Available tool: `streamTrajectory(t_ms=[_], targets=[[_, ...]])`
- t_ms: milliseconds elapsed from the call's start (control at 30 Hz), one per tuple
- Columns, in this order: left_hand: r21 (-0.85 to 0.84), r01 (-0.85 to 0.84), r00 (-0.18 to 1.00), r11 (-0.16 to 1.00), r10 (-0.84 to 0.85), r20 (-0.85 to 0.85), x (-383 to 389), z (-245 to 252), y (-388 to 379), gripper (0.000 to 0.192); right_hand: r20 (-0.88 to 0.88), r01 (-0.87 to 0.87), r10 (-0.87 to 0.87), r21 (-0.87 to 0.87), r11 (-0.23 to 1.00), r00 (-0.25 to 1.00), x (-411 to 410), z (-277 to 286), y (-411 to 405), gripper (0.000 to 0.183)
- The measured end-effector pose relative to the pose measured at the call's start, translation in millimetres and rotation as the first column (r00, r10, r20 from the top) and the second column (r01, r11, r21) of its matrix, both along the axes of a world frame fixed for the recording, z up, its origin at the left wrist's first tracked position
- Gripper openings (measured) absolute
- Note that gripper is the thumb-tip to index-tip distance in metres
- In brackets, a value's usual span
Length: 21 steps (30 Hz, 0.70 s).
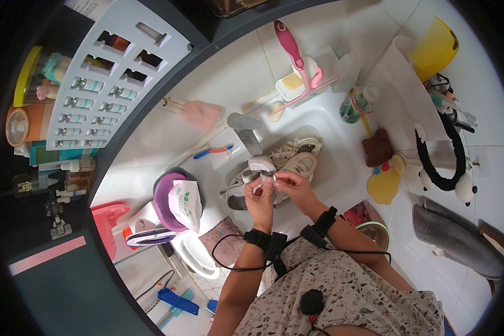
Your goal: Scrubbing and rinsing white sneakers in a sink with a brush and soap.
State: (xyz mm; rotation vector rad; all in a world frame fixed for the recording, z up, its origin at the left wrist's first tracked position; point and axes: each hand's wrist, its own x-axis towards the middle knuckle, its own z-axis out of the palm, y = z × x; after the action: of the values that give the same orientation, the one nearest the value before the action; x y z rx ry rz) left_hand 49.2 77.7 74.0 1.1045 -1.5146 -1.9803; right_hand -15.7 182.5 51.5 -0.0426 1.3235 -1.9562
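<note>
Over a white washbasin both hands meet, fingertips close together. My left hand and my right hand pinch a small pale piece between them. It may be part of a shoelace; the fingers hide most of it. Beneath my hands lies a white and grey sneaker, partly covered by them. Behind it, white sneakers rest in the basin, one with laces showing. A grey metal tap reaches over the basin. Black straps with cables circle both wrists.
A blue and orange toothbrush lies on the basin's ledge. Left of it stands a purple basin with a white packet. Soap, a pink-handled tool and a green bottle line the back. A brown cloth hangs right.
</note>
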Motion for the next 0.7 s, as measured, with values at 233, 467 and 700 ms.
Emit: streamTrajectory(t_ms=[233,467,700], targets=[[-0.664,0.278,0.961,0.694,-0.201,0.192,9,19,15,0.042,-0.117,0.101,-0.082,0.172,0.980,0.990,-1,6,-5,0.017],[-0.688,0.263,0.962,0.676,-0.130,0.240,9,7,4,0.039,-0.465,0.204,-0.066,0.253,0.946,0.883,-3,23,-9,0.014],[-0.631,0.261,0.965,0.730,-0.176,0.195,-2,12,8,0.029,-0.415,0.220,-0.114,0.217,0.951,0.903,-1,29,-2,0.012]])
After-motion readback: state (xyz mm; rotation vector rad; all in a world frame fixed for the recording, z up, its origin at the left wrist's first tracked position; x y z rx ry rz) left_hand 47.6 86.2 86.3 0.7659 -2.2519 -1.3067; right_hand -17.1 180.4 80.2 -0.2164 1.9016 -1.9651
